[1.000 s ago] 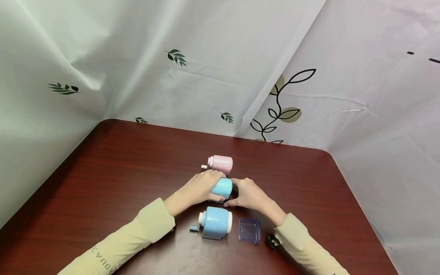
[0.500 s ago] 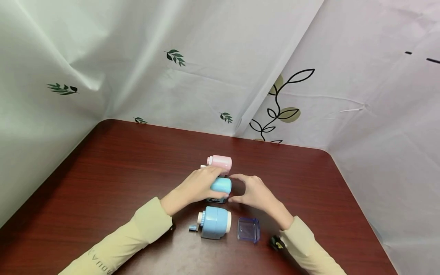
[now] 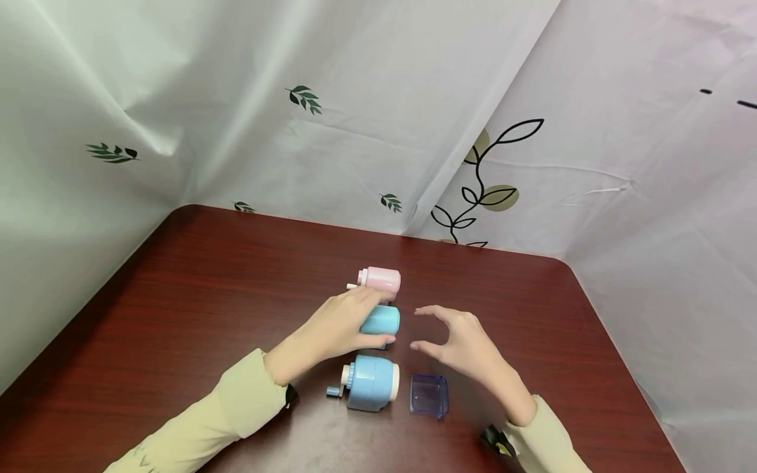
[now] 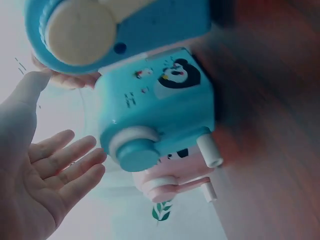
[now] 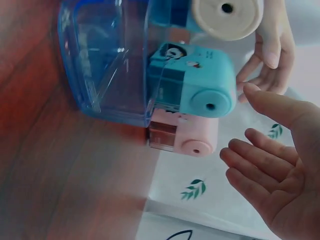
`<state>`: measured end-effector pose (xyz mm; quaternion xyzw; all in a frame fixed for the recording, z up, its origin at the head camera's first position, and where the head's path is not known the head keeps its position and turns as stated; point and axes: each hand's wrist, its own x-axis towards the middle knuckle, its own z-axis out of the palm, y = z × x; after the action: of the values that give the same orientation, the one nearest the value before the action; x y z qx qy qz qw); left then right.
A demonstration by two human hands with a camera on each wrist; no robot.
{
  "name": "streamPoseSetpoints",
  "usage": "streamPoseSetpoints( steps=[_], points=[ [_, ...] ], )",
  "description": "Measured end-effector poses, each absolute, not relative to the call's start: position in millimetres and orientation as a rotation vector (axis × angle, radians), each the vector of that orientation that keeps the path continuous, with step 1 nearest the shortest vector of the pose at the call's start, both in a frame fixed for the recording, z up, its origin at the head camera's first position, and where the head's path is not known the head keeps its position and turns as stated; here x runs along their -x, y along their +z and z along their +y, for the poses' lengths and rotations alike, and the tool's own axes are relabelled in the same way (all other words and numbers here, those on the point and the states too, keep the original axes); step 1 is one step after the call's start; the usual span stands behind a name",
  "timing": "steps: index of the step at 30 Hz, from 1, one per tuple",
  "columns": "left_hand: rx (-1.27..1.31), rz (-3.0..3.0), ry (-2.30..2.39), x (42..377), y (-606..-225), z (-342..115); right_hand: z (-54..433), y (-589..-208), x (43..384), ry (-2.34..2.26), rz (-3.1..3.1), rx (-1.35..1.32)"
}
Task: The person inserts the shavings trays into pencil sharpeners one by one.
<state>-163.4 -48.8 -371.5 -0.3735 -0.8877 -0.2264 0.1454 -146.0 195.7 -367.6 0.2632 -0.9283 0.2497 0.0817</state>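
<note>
A turquoise pencil sharpener [image 3: 381,320] with a penguin picture on top stands in the middle of a row of three crank sharpeners. My left hand [image 3: 334,328] is at its crank side, thumb and fingers spread; the left wrist view shows the palm [image 4: 37,195] facing it, with nothing gripped. To the right, my right hand [image 3: 470,345] hangs apart from the sharpener, thumb and fingers parted around air. Beyond is a pink sharpener [image 3: 383,279], partly behind my left fingers. Nearest me sits a larger blue sharpener [image 3: 371,381] with cream ends.
A see-through blue shavings drawer [image 3: 428,396] lies right of the blue sharpener, close to my right forearm. All this rests on a dark red-brown table [image 3: 266,263]. White sheeting [image 3: 355,151] with leaf prints rises behind the table's far edge.
My right hand has drawn back to the right, away from the turquoise sharpener. My left hand has loosened from it and shifted slightly left. The sharpeners and drawer stay in place.
</note>
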Motion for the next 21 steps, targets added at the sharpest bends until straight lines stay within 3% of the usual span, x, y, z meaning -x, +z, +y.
streamPoseSetpoints(
  steps=[21],
  points=[
    [1.108, -2.468, -0.551, 120, -379, -42, 215, -373, 102, 0.684, -2.770, -0.726]
  ],
)
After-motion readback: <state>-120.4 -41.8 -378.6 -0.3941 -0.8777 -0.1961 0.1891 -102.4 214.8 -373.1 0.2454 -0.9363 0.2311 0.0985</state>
